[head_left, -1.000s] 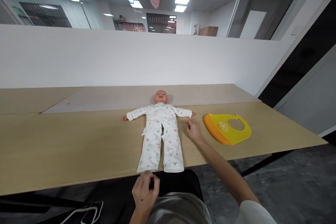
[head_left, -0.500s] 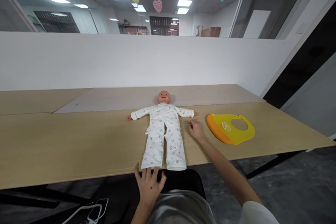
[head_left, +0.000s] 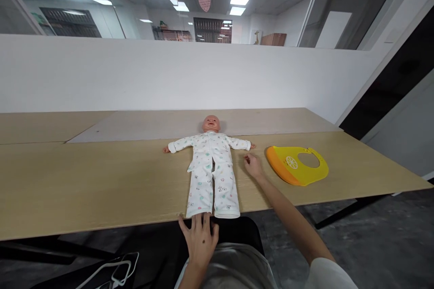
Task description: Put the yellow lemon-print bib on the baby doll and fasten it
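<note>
At the lower centre of the frame, the person's left hand (head_left: 200, 240) is open and flat with fingers spread, holding nothing. Its fingertips (head_left: 195, 220) reach the near edge of a light wooden table (head_left: 84, 180), right below the trouser cuffs of a baby doll (head_left: 210, 162); whether they touch the fabric or only the table edge is hard to tell. The right hand (head_left: 253, 165), on an arm stretching up from the lower right corner, rests on the tabletop just right of the doll's waist, fingers loosely curled and gripping nothing. The doll lies on its back in the middle of the frame, head toward the top, arms spread wide, legs straight toward the near table edge, dressed in white pyjamas with small coloured prints. Right of the right hand, near but apart from it, a yellow silicone bib (head_left: 298, 167) with an orange catch pocket lies flat on the table. Behind the table runs a low white partition wall (head_left: 135, 76) with glass above it. Paper hearts (head_left: 205, 2) hang from the ceiling at the top. In the lower left corner, below the table, a white cable (head_left: 115, 268) lies on something dark.
</note>
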A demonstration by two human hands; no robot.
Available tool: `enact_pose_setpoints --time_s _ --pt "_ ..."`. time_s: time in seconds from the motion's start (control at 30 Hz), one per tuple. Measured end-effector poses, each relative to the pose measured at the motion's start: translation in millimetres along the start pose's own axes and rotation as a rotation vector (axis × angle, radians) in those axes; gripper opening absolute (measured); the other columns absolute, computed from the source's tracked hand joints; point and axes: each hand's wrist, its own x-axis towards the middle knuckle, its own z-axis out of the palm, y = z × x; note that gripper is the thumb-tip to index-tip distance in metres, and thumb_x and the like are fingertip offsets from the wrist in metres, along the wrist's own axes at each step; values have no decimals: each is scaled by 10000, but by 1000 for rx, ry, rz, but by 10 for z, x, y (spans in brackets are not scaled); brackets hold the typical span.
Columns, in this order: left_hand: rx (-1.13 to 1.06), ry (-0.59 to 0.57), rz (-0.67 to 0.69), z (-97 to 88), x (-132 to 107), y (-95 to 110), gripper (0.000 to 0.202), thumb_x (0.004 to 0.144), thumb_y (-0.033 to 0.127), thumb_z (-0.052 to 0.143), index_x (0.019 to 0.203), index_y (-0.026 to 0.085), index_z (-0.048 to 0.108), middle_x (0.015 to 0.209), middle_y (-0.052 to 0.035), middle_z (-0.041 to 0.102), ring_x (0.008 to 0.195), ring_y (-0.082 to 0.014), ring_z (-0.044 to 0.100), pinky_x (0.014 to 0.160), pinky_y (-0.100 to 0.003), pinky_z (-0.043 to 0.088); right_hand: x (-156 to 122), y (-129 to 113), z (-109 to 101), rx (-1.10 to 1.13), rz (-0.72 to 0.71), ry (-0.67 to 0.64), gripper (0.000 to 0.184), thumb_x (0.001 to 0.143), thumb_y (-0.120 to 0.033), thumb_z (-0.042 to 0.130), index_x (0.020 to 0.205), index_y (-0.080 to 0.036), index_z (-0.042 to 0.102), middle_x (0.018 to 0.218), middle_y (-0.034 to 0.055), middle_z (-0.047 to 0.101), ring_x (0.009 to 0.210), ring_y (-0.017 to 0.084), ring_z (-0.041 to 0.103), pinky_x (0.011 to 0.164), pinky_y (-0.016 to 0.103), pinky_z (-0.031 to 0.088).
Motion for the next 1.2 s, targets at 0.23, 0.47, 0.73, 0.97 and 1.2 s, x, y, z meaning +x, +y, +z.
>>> enact_pose_setpoints --time_s 0.23,0.47,0.73,0.97,1.2 --pt "-22 52 -4 -9 -8 20 236 847 133 490 979 103 683 965 -155 716 942 -295 651 1104 -648 271 15 27 5 52 5 5 258 724 -105 444 872 -134 653 919 72 696 813 160 624 781 275 489" --pt "-41 -47 60 2 271 -35 106 819 239 607 763 186 681 770 -71 706 785 -279 653 1149 -687 122 0 9 -24 90 11 -3 246 711 -118 450 845 -129 655 888 77 688 784 150 594 782 273 472" --pt "-123 -156 42 -125 283 -34 138 790 225 613 881 182 707 914 -73 733 971 -297 657 1190 -639 93 -40 1 -75 177 31 -28 222 712 -183 468 817 -128 655 871 87 688 775 165 578 770 287 459" --pt "-280 46 170 -542 149 -26 244 897 189 523 1104 183 653 1096 -71 733 1023 -224 675 1077 -475 386 -44 -39 -126 329 64 -57 190 722 -225 497 708 -153 672 890 87 685 868 200 579 922 363 437" --pt "-603 -50 -158 -519 877 -695 406 892 343 461 510 207 443 495 -3 509 501 -147 505 570 -303 463 -395 -48 -494 627 258 -114 275 660 -364 647 797 -132 707 873 94 683 810 175 594 863 347 503"
